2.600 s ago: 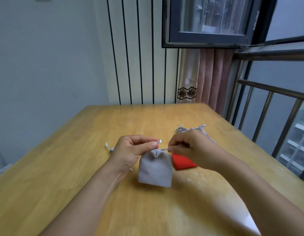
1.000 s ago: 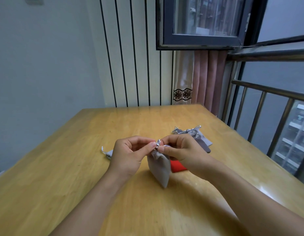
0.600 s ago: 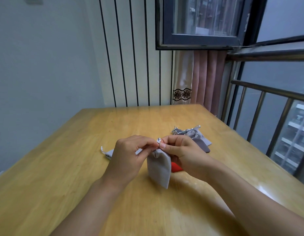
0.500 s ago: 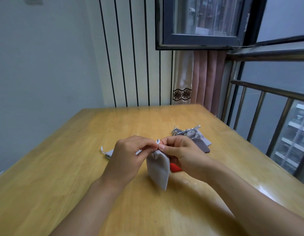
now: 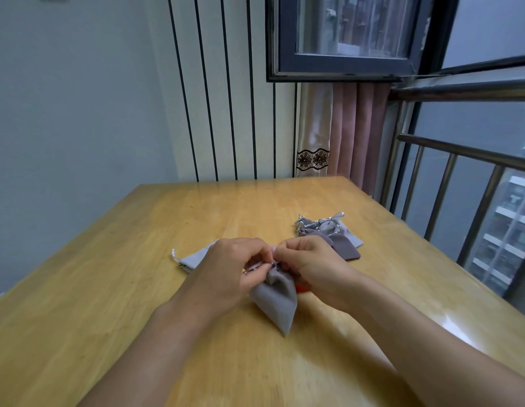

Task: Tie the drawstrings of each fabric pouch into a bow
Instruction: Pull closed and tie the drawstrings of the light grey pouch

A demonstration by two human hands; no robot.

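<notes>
Left hand [image 5: 226, 274]: fingers curled, tips pinching the silver drawstrings [image 5: 257, 265] at the gathered neck of the grey pouch; thumb and forefinger pressed together on the cord.
Right hand [image 5: 309, 265]: fingers curled, tips meeting the left hand's at the same neck; pinching the cord there, though the exact strand is too small to tell.
Grey pouch [image 5: 277, 298]: between the two hands; neck drawn tight and lifted, lower corner pointing down at the table, body tilted.
Red pouch [image 5: 299, 288]: only a sliver showing, under the right hand and just behind the grey pouch.
Flat grey pouch [image 5: 193, 257]: lying on the table beyond the left hand.
Pile of grey pouches [image 5: 332, 236]: beyond the right hand; silver cords at their necks.
Table [image 5: 108, 289]: wooden; bears everything.
</notes>
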